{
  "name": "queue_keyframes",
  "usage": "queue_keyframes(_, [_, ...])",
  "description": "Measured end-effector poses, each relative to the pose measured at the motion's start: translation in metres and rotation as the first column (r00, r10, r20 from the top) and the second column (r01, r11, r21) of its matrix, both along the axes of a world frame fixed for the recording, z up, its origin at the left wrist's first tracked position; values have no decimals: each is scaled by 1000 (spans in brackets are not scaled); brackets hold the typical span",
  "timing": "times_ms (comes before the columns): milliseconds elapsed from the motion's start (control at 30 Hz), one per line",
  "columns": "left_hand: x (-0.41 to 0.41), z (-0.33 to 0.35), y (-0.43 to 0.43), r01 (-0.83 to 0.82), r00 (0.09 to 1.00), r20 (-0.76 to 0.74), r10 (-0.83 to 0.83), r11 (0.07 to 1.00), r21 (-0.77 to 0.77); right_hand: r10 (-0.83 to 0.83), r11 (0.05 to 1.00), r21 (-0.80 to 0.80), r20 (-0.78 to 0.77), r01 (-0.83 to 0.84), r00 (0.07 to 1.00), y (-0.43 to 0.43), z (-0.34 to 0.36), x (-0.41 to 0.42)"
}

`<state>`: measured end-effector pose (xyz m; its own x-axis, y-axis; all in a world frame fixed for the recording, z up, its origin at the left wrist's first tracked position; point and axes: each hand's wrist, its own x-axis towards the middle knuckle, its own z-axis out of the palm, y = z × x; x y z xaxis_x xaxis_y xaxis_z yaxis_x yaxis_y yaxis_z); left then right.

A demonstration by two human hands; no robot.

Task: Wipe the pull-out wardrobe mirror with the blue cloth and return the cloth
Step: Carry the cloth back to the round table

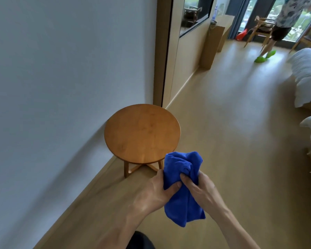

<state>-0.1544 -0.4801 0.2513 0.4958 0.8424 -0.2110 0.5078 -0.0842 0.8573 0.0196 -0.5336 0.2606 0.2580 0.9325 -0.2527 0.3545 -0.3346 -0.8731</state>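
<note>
Both hands bunching blue cloth point(184, 184) near the round worktop point(142, 133)
left hand point(154, 192) and right hand point(199, 189) fingers clamped on it, likely gathering a wad for wiping or set-down

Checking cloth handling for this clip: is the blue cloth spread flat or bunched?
Bunched. The blue cloth is crumpled between both hands, left hand and right hand gripping it, with its lower end hanging.

A round wooden side table point(142, 133) stands against the white wall point(61, 78).

Blue cloth point(183, 187) hides both hands' fingers; bed point(307, 76) cut off at right edge.
</note>
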Motion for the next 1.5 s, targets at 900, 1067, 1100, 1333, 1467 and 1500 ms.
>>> queue_keyframes(900, [45, -45, 249, -353, 932, -132, 336, 927, -128, 357, 927, -137, 34, -349, 934, 318, -33, 60])
queue_keyframes(1067, [40, -54, 266, -541, 839, -152, 523, 830, -134, 508, 851, -152, -2, -503, 861, 371, -45, 48])
queue_keyframes(1100, [42, -54, 272, -576, 816, -158, 556, 806, -139, 535, 834, -152, -6, -530, 845, 384, -47, 48])
queue_keyframes(1333, [91, -51, 324, -792, 608, -137, 782, 585, -174, 736, 666, -157, -23, -729, 677, 484, -49, 74])
queue_keyframes(1467, [129, -52, 352, -867, 475, -100, 874, 445, -223, 806, 583, -169, -1, -795, 592, 528, -49, 94])
queue_keyframes(1500, [137, -52, 357, -881, 450, -106, 887, 420, -220, 816, 569, -172, -6, -805, 578, 535, -50, 98])
